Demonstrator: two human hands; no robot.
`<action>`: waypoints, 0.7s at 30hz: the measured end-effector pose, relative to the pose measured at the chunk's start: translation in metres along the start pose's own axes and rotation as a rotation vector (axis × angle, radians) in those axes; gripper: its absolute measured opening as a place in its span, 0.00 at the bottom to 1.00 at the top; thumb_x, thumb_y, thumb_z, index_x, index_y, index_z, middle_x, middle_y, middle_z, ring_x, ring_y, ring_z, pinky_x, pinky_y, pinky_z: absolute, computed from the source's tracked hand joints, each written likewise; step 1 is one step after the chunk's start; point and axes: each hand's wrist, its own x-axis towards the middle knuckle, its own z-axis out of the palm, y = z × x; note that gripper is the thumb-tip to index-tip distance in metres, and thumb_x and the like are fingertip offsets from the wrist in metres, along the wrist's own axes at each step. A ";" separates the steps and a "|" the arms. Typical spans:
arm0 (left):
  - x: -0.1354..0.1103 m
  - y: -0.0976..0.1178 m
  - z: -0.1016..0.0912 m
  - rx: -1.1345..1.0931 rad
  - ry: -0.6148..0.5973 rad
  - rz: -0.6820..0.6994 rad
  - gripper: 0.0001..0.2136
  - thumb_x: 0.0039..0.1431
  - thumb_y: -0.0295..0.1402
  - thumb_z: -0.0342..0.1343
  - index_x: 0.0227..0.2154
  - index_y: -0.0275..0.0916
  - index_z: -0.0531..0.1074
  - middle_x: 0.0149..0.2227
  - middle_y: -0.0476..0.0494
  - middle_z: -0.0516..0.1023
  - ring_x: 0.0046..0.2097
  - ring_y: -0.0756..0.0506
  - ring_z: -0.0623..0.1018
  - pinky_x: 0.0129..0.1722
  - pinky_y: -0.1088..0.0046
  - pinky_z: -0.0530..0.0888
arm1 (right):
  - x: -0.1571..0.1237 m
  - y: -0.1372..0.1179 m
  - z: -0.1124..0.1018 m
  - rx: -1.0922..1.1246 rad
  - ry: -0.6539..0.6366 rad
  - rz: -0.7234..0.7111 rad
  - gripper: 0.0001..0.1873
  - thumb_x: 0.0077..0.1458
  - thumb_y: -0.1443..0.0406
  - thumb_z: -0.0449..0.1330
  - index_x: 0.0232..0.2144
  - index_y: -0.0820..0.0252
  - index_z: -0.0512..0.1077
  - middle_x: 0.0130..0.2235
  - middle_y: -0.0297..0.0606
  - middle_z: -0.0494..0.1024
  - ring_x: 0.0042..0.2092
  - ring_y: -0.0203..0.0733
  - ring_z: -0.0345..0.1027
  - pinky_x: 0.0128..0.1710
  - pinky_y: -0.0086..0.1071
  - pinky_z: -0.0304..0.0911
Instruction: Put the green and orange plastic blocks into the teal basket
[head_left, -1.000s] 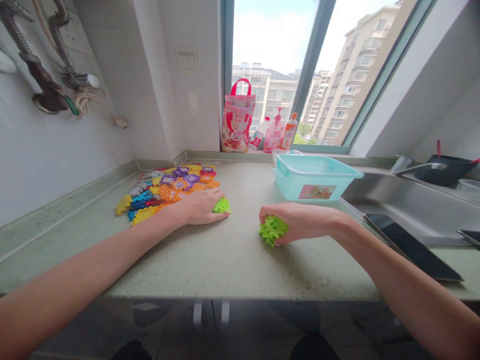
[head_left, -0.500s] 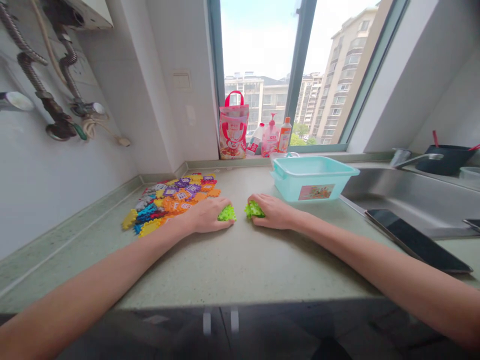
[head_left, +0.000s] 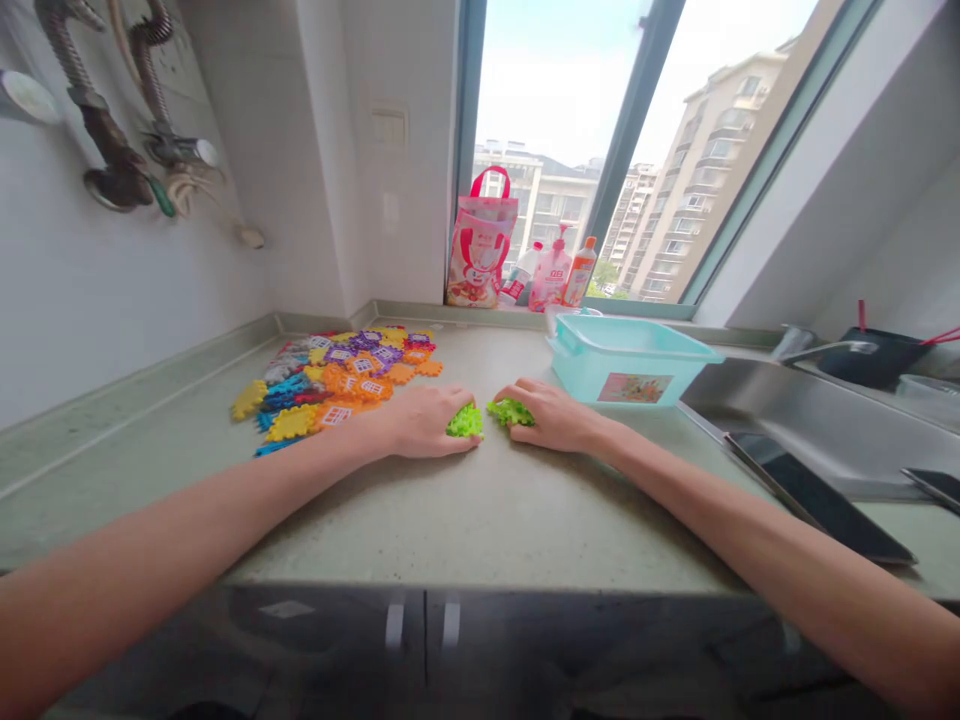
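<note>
My left hand (head_left: 431,422) is closed around a stack of lime-green toothed plastic building pieces (head_left: 466,421), low over the countertop. Facing it across a small gap, my right hand (head_left: 551,417) grips more green building pieces (head_left: 511,411) between thumb and fingers. How many pieces each hand has cannot be made out. Left of my left hand lies a spread pile of similar building pieces (head_left: 352,375) in orange, purple, yellow, blue, red and grey, some with white window-like prints. My left forearm passes in front of its near edge.
A turquoise plastic basin (head_left: 637,362) stands behind my right hand. Right of it is a steel sink (head_left: 795,400), with a dark flat tablet-like slab (head_left: 817,497) at its front edge. A pink bag (head_left: 482,250) and several bottles (head_left: 553,275) line the windowsill. The countertop (head_left: 487,530) ends in front.
The camera view has tilted and shifted slightly. Both hands keep their green pieces, and the right hand's pieces now look flatter. The gap between the hands is somewhat smaller.
</note>
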 end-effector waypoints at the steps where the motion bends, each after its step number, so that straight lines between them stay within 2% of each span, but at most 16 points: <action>1: -0.001 0.000 -0.001 -0.001 -0.002 0.006 0.20 0.67 0.53 0.56 0.48 0.40 0.74 0.47 0.38 0.80 0.46 0.36 0.80 0.45 0.61 0.73 | -0.002 0.000 0.000 0.007 0.006 0.006 0.24 0.58 0.63 0.64 0.57 0.59 0.73 0.49 0.47 0.76 0.50 0.51 0.72 0.55 0.43 0.65; 5: -0.002 -0.002 -0.002 0.004 -0.037 0.014 0.21 0.67 0.54 0.55 0.48 0.41 0.73 0.47 0.39 0.79 0.44 0.37 0.80 0.43 0.62 0.72 | -0.006 -0.005 -0.003 -0.013 0.049 -0.013 0.27 0.55 0.62 0.66 0.57 0.58 0.73 0.49 0.45 0.76 0.46 0.48 0.71 0.51 0.40 0.66; 8: -0.002 -0.002 -0.002 0.021 -0.043 0.015 0.21 0.68 0.55 0.54 0.46 0.40 0.73 0.46 0.39 0.79 0.43 0.38 0.80 0.41 0.63 0.72 | -0.008 -0.007 -0.020 -0.107 0.152 -0.030 0.26 0.54 0.61 0.66 0.56 0.56 0.74 0.49 0.45 0.76 0.46 0.48 0.71 0.50 0.39 0.66; 11: -0.002 -0.002 -0.001 0.029 -0.029 0.025 0.21 0.67 0.55 0.55 0.46 0.41 0.73 0.45 0.39 0.79 0.43 0.37 0.80 0.41 0.63 0.72 | -0.006 0.004 -0.062 -0.227 0.378 0.053 0.25 0.57 0.60 0.64 0.56 0.56 0.74 0.51 0.46 0.76 0.49 0.50 0.72 0.51 0.39 0.66; 14: -0.001 -0.003 -0.001 0.025 -0.024 0.031 0.21 0.67 0.55 0.55 0.46 0.41 0.73 0.45 0.40 0.80 0.43 0.38 0.81 0.41 0.63 0.73 | 0.005 0.033 -0.118 -0.275 0.575 0.296 0.24 0.56 0.59 0.63 0.55 0.58 0.75 0.52 0.47 0.78 0.49 0.52 0.73 0.51 0.41 0.66; 16: -0.001 -0.003 -0.002 0.025 -0.030 0.026 0.21 0.67 0.55 0.56 0.46 0.41 0.73 0.46 0.40 0.80 0.43 0.37 0.81 0.40 0.63 0.73 | 0.015 0.057 -0.150 -0.236 0.560 0.494 0.25 0.57 0.55 0.63 0.53 0.60 0.76 0.47 0.47 0.81 0.46 0.53 0.74 0.48 0.41 0.67; 18: -0.001 -0.002 -0.004 0.030 -0.038 0.019 0.21 0.66 0.55 0.56 0.47 0.41 0.73 0.46 0.39 0.80 0.44 0.37 0.81 0.41 0.63 0.73 | 0.022 0.080 -0.171 -0.111 0.419 0.620 0.22 0.60 0.54 0.61 0.50 0.62 0.77 0.46 0.48 0.82 0.44 0.50 0.74 0.45 0.39 0.68; 19: -0.001 -0.001 -0.004 0.036 -0.042 0.013 0.22 0.66 0.55 0.57 0.47 0.41 0.73 0.47 0.39 0.80 0.44 0.37 0.81 0.41 0.63 0.73 | 0.023 0.090 -0.176 -0.035 0.331 0.667 0.21 0.63 0.54 0.58 0.49 0.62 0.78 0.46 0.48 0.82 0.43 0.48 0.74 0.43 0.37 0.68; 21: -0.001 -0.001 -0.005 0.047 -0.054 0.005 0.23 0.65 0.56 0.57 0.48 0.41 0.73 0.48 0.39 0.80 0.45 0.37 0.81 0.43 0.63 0.73 | 0.023 0.106 -0.176 0.072 0.257 0.725 0.21 0.66 0.54 0.55 0.47 0.64 0.79 0.46 0.50 0.82 0.41 0.46 0.73 0.39 0.35 0.67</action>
